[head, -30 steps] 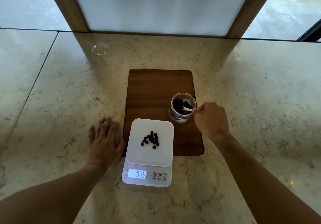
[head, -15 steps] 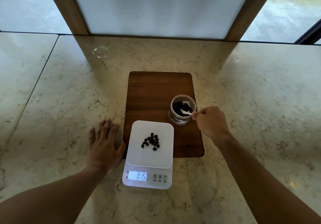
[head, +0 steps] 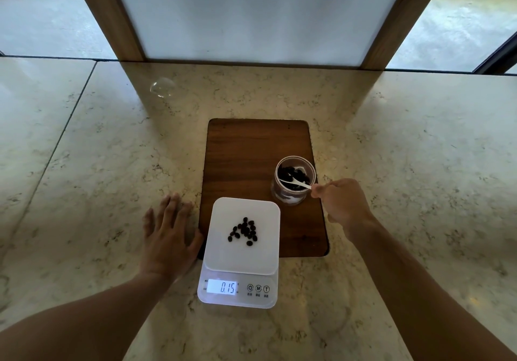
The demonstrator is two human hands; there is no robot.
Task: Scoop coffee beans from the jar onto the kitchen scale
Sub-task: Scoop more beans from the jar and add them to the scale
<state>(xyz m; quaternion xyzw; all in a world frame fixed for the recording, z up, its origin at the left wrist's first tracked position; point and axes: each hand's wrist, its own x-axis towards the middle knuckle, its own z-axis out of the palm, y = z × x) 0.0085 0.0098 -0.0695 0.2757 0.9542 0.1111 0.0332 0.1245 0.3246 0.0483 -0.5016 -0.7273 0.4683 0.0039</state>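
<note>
A clear glass jar (head: 291, 197) with dark coffee beans inside stands on the right side of a wooden board (head: 251, 153). My right hand (head: 342, 202) pinches the handle of a small white spoon (head: 297, 183) whose bowl lies among the beans in the jar. In front of the jar sits a white kitchen scale (head: 221, 254); a small heap of coffee beans (head: 244, 231) rests on its platform and its display reads 0.15. My left hand (head: 167, 236) lies flat on the counter, fingers spread, just left of the scale.
The marble counter (head: 98, 178) runs wide on both sides. A clear dome-shaped lid (head: 162, 87) lies at the back left. A wood-framed white panel (head: 257, 13) and windows stand behind the counter.
My right hand has drawn slightly back to the right, so the spoon lies at a lower angle across the jar mouth. Left hand, scale and reading are unchanged.
</note>
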